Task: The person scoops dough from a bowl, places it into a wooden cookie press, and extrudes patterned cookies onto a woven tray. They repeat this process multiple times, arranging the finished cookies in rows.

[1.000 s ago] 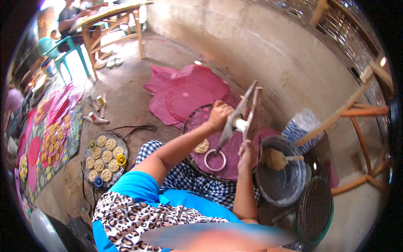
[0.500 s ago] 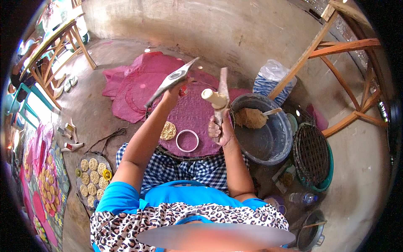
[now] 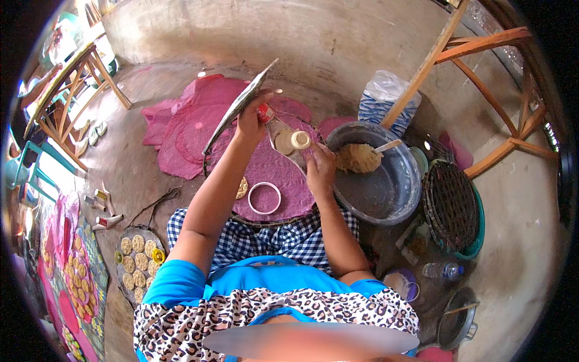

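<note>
Raised over the pink cloth, my left hand [image 3: 252, 120] is closed on a long, flat half of a wooden press [image 3: 238, 105], tilted nearly edge-on. A round red part [image 3: 265, 113] shows by its fingers. To its right, my right hand [image 3: 319, 163] grips the other half, a wooden handle piece with a pale cylinder [image 3: 300, 140] sticking out. The two halves are apart. Below them, a pale pink ring [image 3: 264, 198] lies on the pink cloth [image 3: 283, 178] over a round tray at my lap. A noodle-like dough round [image 3: 242, 187] is partly hidden behind my left forearm.
Right of the cloth stands a grey basin [image 3: 392, 218] with a dough mass [image 3: 357, 158] and a spoon. Beyond are a black woven tray [image 3: 449, 208], a bottle [image 3: 443, 270] and a wooden frame [image 3: 482, 45]. At left, a tray holds several dough rounds [image 3: 142, 261].
The left press half has turned more edge-on, hiding its hole. The right half has swung down and left, its cylinder now tipped toward me. Both hands still grip their halves.
</note>
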{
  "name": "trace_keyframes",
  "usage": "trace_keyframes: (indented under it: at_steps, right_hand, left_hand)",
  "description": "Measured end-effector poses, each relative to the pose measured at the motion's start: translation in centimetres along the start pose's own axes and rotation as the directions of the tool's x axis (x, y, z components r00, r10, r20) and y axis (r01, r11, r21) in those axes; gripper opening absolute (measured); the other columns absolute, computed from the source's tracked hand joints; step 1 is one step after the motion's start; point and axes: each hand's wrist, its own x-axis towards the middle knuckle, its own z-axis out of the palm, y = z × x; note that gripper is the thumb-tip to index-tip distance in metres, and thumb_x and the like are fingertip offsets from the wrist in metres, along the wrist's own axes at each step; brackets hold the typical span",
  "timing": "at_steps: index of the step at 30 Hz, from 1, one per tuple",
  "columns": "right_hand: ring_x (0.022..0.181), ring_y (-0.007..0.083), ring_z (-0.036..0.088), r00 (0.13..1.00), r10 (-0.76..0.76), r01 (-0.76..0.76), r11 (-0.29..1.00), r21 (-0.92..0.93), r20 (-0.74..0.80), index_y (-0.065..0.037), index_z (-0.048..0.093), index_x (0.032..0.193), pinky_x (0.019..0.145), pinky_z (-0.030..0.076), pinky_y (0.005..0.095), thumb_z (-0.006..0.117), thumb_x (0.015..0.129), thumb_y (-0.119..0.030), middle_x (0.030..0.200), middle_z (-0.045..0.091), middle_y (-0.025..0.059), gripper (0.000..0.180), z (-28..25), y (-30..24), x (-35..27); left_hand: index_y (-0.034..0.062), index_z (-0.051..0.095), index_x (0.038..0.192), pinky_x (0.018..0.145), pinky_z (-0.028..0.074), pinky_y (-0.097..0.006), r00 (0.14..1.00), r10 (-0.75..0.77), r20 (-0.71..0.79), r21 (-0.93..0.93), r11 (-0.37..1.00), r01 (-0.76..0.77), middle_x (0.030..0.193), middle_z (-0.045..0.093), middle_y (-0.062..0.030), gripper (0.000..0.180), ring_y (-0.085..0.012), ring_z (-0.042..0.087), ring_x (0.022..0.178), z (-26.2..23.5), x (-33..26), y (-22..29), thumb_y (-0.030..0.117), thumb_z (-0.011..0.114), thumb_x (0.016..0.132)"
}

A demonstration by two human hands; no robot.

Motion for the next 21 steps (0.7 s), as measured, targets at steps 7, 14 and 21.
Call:
trace_keyframes:
  at_steps: [7, 14, 21]
  right_hand:
    - [0.1, 0.0358, 0.047, 0.992, -0.072, 0.056, 0.987, -0.152, -0.101, -0.002, 0.056, 0.101, 0.085, 0.036, 0.0451, 0.054, 0.064, 0.003, 0.105, 0.052, 0.0169, 0.037, 1.6, -1.3, 0.3]
    - [0.105, 0.0341, 0.046, 0.978, -0.072, 0.061, 0.996, -0.064, -0.196, 0.002, 0.05, 0.114, 0.091, 0.034, 0.0402, 0.045, 0.067, 0.009, 0.117, 0.048, 0.0188, 0.047, 3.9, -0.9, -0.2]
    - [0.096, 0.0225, 0.055, 0.794, 0.566, -0.553, 0.52, 0.651, 0.222, 0.0, 0.05, 0.112, 0.088, 0.043, 0.0328, 0.048, 0.075, -0.003, 0.101, 0.057, 0.0113, 0.037, 6.6, -0.1, 0.3]
  left_hand:
    - [0.0052, 0.057, 0.096, 0.067, 0.045, -0.024, 0.956, 0.289, -0.051, 0.207, 0.94, -0.273, 0.088, 0.057, -0.0029, 0.018, -0.0126, 0.054, 0.079, 2.6, -2.1, -0.7, 0.009, 0.06, 0.078]
    - [0.0037, 0.053, 0.097, 0.068, 0.042, -0.025, 0.907, 0.421, 0.024, 0.685, 0.654, -0.322, 0.086, 0.052, -0.0015, 0.021, -0.0089, 0.048, 0.077, 4.1, -6.0, -0.9, 0.017, 0.059, 0.082]
    - [0.0033, 0.051, 0.099, 0.071, 0.044, -0.031, 0.907, 0.392, 0.151, 0.634, 0.666, -0.393, 0.086, 0.051, -0.0047, 0.027, -0.0147, 0.05, 0.08, 2.4, -7.7, -3.3, 0.013, 0.064, 0.077]
